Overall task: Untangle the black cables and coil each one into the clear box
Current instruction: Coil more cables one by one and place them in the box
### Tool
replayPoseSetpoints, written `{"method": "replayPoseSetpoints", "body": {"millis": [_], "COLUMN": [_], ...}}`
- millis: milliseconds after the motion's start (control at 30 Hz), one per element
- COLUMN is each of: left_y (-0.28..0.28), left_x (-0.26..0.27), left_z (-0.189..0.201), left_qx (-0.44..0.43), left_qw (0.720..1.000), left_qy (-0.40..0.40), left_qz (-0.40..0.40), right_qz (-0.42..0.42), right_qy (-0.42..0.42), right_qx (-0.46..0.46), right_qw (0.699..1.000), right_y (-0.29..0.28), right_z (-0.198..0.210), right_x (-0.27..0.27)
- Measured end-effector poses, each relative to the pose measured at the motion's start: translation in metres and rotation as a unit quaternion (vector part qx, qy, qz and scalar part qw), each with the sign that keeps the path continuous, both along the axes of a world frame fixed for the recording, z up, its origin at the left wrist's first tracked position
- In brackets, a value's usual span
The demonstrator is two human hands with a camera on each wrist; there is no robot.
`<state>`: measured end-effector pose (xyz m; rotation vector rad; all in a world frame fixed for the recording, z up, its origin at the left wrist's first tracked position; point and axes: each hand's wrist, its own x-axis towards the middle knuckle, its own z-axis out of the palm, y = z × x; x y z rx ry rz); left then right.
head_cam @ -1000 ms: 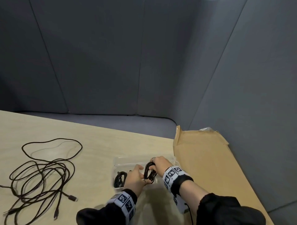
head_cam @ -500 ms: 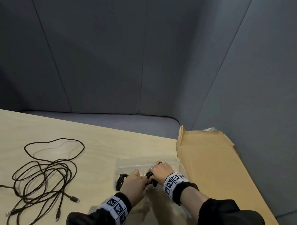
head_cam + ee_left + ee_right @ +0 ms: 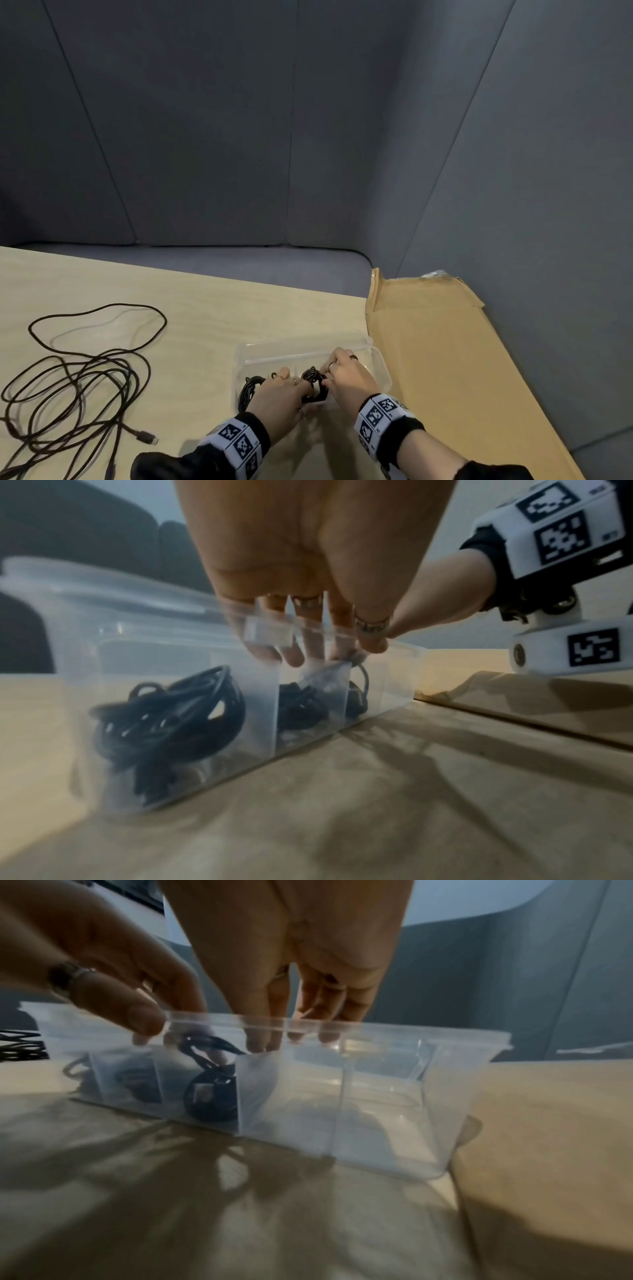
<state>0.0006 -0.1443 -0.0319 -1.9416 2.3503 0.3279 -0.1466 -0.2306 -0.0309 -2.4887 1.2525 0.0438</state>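
Note:
A clear divided box (image 3: 308,346) sits on the wooden table. One coiled black cable (image 3: 248,390) lies in its leftmost compartment (image 3: 171,715). A second coil (image 3: 313,382) stands in the compartment beside it (image 3: 210,1096). My left hand (image 3: 301,383) reaches over the near wall and pinches this coil's top loop (image 3: 352,661). My right hand (image 3: 329,377) holds the same coil from the right, with its fingers (image 3: 263,1039) dipping inside the rim. The two compartments further right hold nothing.
A loose tangle of black cables (image 3: 78,387) sprawls over the left of the table, one plug (image 3: 147,438) pointing toward me. A flattened cardboard sheet (image 3: 445,359) lies right of the box. Grey padded walls close the booth behind and to the right.
Both hands have lowered the second coil from above the box down into its compartment. The view has tilted slightly; the loose tangle has not moved.

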Motion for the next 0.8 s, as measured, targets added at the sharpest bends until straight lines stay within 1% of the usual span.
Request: {"method": "replayPoseSetpoints", "body": {"millis": [33, 67, 100, 133, 200, 267, 300, 333, 400, 467, 533, 700, 800], "left_y": [0.0, 0.0, 0.001, 0.001, 0.0, -0.001, -0.002, -0.004, -0.004, -0.003, -0.003, -0.002, -0.002], "left_x": [0.001, 0.002, 0.003, 0.003, 0.001, 0.001, 0.001, 0.0, -0.001, 0.0, -0.001, -0.001, -0.002], "left_z": [-0.002, 0.001, 0.003, 0.0, -0.007, 0.0, 0.005, 0.006, 0.008, 0.0, -0.005, 0.006, 0.011], "left_qx": [-0.01, 0.022, 0.036, 0.021, -0.001, 0.037, 0.04, 0.049, 0.057, 0.048, 0.044, 0.067, 0.076], "left_qw": [1.0, 0.999, 0.999, 1.0, 1.0, 0.999, 0.999, 0.999, 0.998, 0.999, 0.999, 0.998, 0.997], "left_qy": [0.023, 0.041, 0.028, 0.018, 0.013, 0.011, 0.003, -0.009, -0.01, 0.01, 0.018, -0.012, -0.002], "left_qz": [-0.006, -0.008, 0.0, -0.005, -0.025, -0.01, -0.009, -0.011, -0.007, 0.002, 0.002, 0.009, 0.017], "right_qz": [0.006, 0.006, -0.004, -0.015, -0.021, -0.018, -0.017, -0.018, -0.02, -0.019, -0.018, -0.011, -0.007], "right_qy": [0.032, 0.067, 0.093, 0.109, 0.128, 0.149, 0.159, 0.17, 0.192, 0.211, 0.219, 0.224, 0.163], "right_qx": [-0.005, -0.002, 0.011, 0.027, 0.051, 0.067, 0.071, 0.071, 0.059, 0.044, 0.034, 0.028, 0.019], "right_qw": [0.999, 0.998, 0.996, 0.994, 0.99, 0.986, 0.985, 0.983, 0.979, 0.976, 0.975, 0.974, 0.986], "right_y": [0.002, 0.004, 0.005, 0.005, 0.003, 0.0, -0.001, -0.001, -0.001, 0.0, 0.0, 0.002, 0.005], "right_z": [0.0, 0.002, 0.002, 0.004, 0.008, 0.012, 0.013, 0.014, 0.014, 0.014, 0.014, 0.021, 0.023], "right_x": [-0.001, -0.002, -0.002, -0.002, 0.0, 0.004, 0.006, 0.009, 0.014, 0.02, 0.022, 0.022, 0.016]}}
